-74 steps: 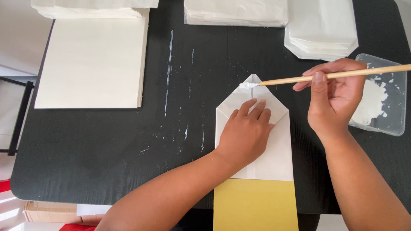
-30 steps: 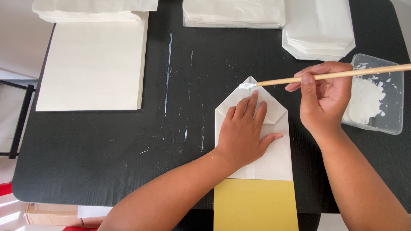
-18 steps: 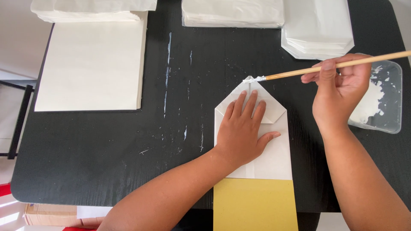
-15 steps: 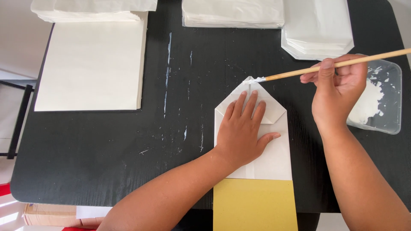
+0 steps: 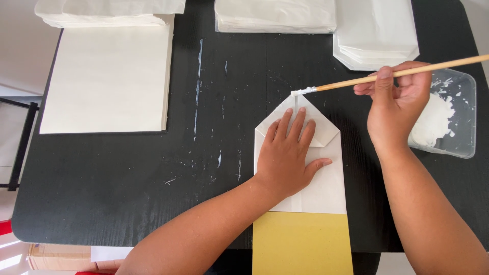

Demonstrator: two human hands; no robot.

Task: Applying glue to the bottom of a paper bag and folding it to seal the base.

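A paper-craft workplace: a glue-streaked black worktop (image 5: 127, 178) carries paper stacks (image 5: 107, 76), folded bags (image 5: 377, 30) and a paste tub (image 5: 448, 117).

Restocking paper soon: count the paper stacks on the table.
4: big flat stack at left, one behind it, one top centre, one top right. More may lie out of frame.

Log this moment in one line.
left hand flat on bag | right hand holds brush | tip at flap peak | glue tray right
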